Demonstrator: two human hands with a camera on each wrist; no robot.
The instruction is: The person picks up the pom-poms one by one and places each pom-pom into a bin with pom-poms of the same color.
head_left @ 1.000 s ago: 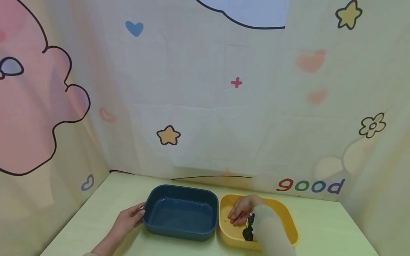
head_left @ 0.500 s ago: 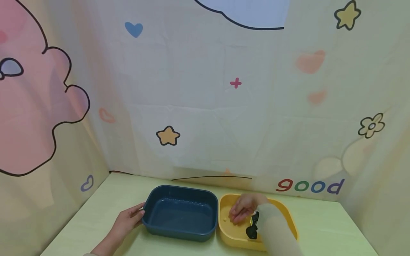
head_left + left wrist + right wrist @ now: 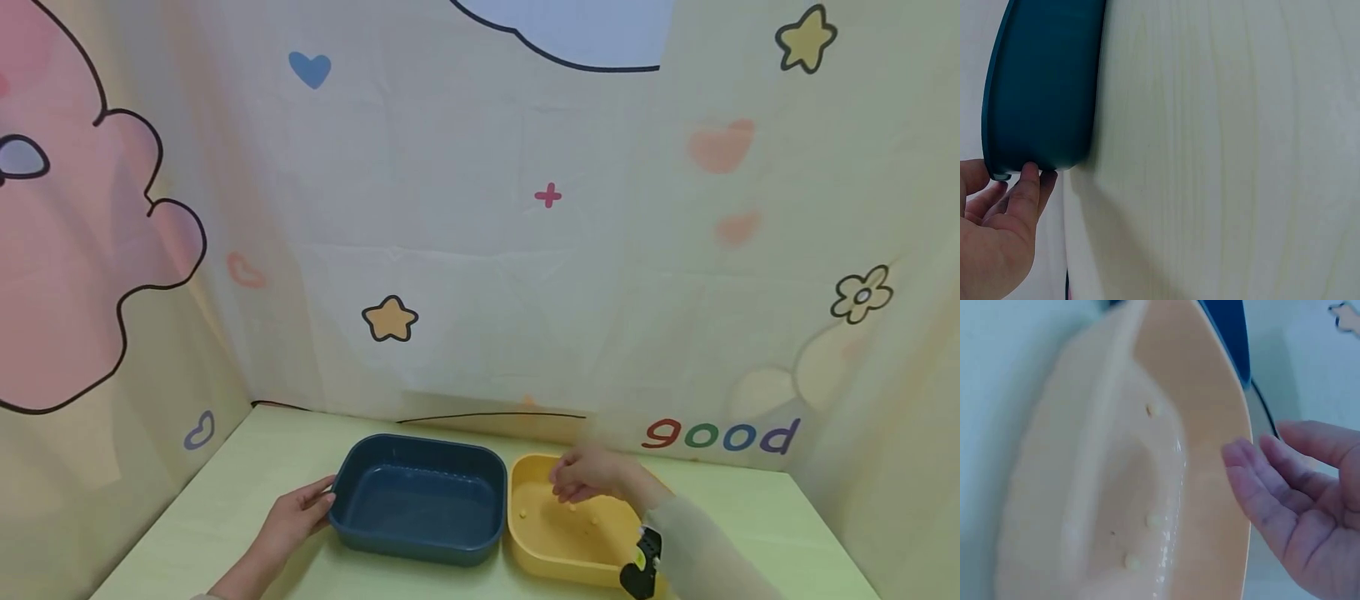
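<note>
My left hand [image 3: 294,518] holds the left rim of a dark blue rectangular basin [image 3: 420,542], thumb at the rim and fingers against the outer wall, as the left wrist view shows. To its right stands a yellow basin [image 3: 551,557]. Over the back of it hovers my right hand [image 3: 596,475], fingers loosely bent and nothing visible between them. In the right wrist view that hand [image 3: 1310,506] overlaps the yellow wall, above the basin floor. Several small pale bits lie in the yellow basin, among them one pale bit [image 3: 522,514] near its left side.
Both basins stand side by side on a pale wood-grain table [image 3: 247,467]. A printed cloth [image 3: 480,333] hangs behind and at both sides. A dark wrist device [image 3: 643,562] sits on the right sleeve.
My right hand has risen from low inside the yellow basin and moved right and back, uncovering more pale bits. The left hand and the blue basin stay in place.
</note>
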